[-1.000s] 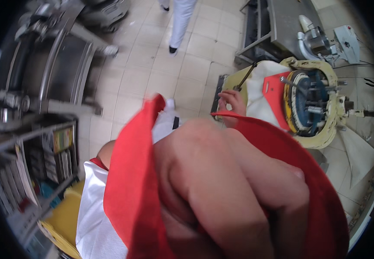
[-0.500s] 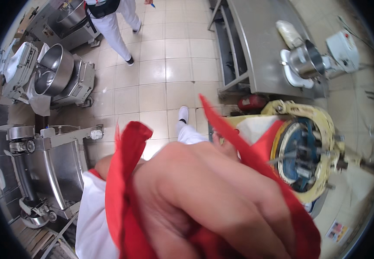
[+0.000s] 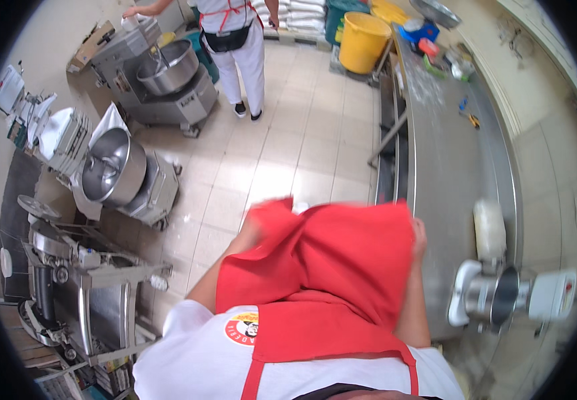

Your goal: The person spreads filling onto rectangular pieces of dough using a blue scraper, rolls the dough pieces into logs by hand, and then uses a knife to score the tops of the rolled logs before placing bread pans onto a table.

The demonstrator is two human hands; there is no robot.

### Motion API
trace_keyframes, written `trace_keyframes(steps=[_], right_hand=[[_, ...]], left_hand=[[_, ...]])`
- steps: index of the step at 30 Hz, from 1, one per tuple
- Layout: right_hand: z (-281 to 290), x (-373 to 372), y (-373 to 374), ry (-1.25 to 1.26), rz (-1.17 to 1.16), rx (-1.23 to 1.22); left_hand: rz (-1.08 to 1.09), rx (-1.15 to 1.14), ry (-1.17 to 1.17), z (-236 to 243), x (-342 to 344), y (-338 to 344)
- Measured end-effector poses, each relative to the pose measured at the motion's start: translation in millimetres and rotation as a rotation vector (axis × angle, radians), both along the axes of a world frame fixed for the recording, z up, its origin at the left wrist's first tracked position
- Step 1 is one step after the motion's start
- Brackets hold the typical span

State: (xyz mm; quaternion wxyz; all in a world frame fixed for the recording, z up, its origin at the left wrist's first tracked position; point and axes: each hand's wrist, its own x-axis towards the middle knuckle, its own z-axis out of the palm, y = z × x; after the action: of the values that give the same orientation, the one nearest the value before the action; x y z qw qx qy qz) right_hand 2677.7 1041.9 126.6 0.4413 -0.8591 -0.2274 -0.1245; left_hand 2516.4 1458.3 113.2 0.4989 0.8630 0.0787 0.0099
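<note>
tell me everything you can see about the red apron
The apron is plain red and looks like woven cloth. Its bib lies across the wearer's white shirt, with a thin red strap at each top corner. The skirt is raised in front of the body, creased and folded toward the middle. The left hand, blurred, holds its left side; the right hand holds its right edge.

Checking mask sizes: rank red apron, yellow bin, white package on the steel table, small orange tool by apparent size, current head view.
Largest: red apron, helped by being near the camera
Then: yellow bin
Then: white package
Smallest: small orange tool
</note>
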Motion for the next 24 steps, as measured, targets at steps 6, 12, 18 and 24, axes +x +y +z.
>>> trace_keyframes(steps=[6,12,18,24], right_hand=[[-23.3,141.9,30.9,0.188,-0.115,-0.103],[-1.7,304.1,27.0,0.117,-0.345,-0.116],[-22.6,540.2,-14.7,0.063,-0.532,-0.302],[-60.8,824.8,-116.6,0.229,-0.868,-0.223]], left_hand=[[0.399,0.217,0.719,-244.4,53.5,147.4],[0.326,-0.024,0.819,-227.4,236.6,193.9],[0.411,-0.194,0.475,-170.7,457.8,214.0],[0.462,-0.102,0.617,-178.3,556.6,224.1]])
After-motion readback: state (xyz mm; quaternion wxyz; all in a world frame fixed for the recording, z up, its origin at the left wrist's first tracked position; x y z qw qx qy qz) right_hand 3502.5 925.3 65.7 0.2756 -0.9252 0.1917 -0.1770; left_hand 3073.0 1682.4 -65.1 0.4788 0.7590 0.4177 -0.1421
